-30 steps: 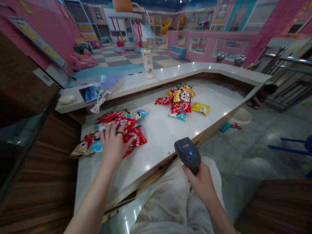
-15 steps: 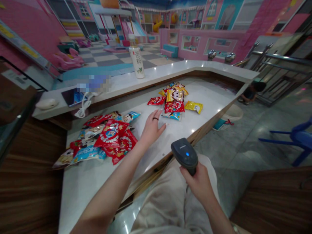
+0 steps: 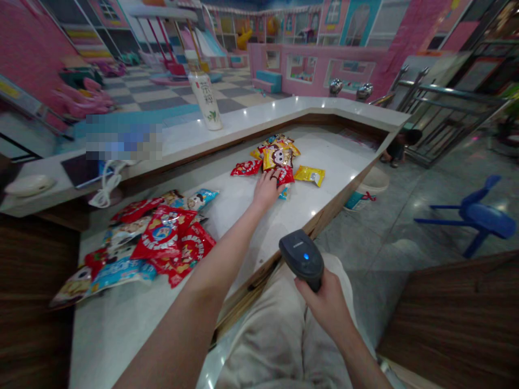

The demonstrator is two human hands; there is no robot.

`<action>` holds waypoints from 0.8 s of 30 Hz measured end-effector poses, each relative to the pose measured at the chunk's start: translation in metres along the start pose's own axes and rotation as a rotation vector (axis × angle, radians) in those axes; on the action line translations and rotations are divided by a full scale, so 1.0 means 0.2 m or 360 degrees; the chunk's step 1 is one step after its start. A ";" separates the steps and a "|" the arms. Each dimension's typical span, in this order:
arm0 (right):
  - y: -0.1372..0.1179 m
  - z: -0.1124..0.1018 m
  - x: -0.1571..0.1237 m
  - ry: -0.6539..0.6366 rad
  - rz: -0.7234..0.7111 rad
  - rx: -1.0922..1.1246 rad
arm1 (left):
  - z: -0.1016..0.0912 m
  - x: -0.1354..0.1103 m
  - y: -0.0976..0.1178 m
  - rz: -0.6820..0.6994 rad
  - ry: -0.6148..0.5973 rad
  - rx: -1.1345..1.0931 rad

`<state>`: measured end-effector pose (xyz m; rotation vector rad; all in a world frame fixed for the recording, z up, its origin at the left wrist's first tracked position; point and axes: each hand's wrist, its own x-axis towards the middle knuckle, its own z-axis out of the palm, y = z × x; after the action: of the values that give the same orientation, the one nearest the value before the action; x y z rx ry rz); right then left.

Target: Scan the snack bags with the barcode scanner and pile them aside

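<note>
**L hand** (image 3: pixel 266 192): open, fingers spread, tips on red foil snack pkt (image 3: pixel 284 175) at near edge of far heap; doesn't appear closed on it. Ring on one finger.

**R hand** (image 3: pixel 326 303): wrapped round grip of handheld barcode scanner (image 3: pixel 302 255). Blue light on. Long axis runs from grip, lower R, up to head, upper L. Judged light, stiff; best held by grip.

**Far heap**: approx. mid white counter top (image 3: pixel 336 162). Incl. cartoon-face pkt (image 3: pixel 278 158) on top, yellow pkt (image 3: pixel 309 175) at R, long axis slanting across view. Pkts overlap, so most axes can't be told. Judged light, soft, air-filled, slippery; best pinched at crimped end seal, not squeezed mid-body.

**Near heap**: second pile of red and blue snack pkts (image 3: pixel 162 243) on same top, L of L forearm, well apart from far heap.

**Beyond**: white-labelled bottle (image 3: pixel 206 101) upright on raised ledge; blue plastic chair (image 3: pixel 478 219) on floor at R.
</note>
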<state>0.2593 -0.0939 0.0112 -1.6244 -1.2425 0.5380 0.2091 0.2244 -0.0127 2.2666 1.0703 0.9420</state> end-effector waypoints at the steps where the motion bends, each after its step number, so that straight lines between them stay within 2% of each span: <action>1: 0.00 0.00 0.00 0.0000 -0.0009 0.0007 | -0.01 -0.02 0.00 0.0018 0.0039 -0.0054; 7: -0.02 0.00 0.00 -0.0014 -0.0033 0.0024 | -0.17 -0.21 0.03 -0.0136 0.0441 -0.0800; 10: -0.03 0.01 -0.01 -0.0023 -0.0045 0.0037 | -0.26 -0.37 0.08 -0.0368 0.0594 -0.1341; 13: -0.03 0.02 -0.02 -0.0041 -0.0047 0.0039 | -0.31 -0.54 0.11 -0.0800 0.0539 -0.1955; 16: -0.03 0.05 -0.03 -0.0076 -0.0039 0.0039 | -0.32 -0.69 0.13 -0.1103 0.0367 -0.2283; 19: -0.03 0.08 -0.05 -0.0105 -0.0022 0.0018 | -0.34 -0.76 0.12 -0.1150 0.0243 -0.2438; 24: -0.04 0.12 -0.06 -0.0146 -0.0011 0.0030 | -0.35 -0.77 0.11 -0.1099 0.0175 -0.2554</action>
<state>0.2320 -0.0953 0.0056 -1.5940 -1.3060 0.6237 0.0971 0.0965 -0.0115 0.4952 0.5739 0.9895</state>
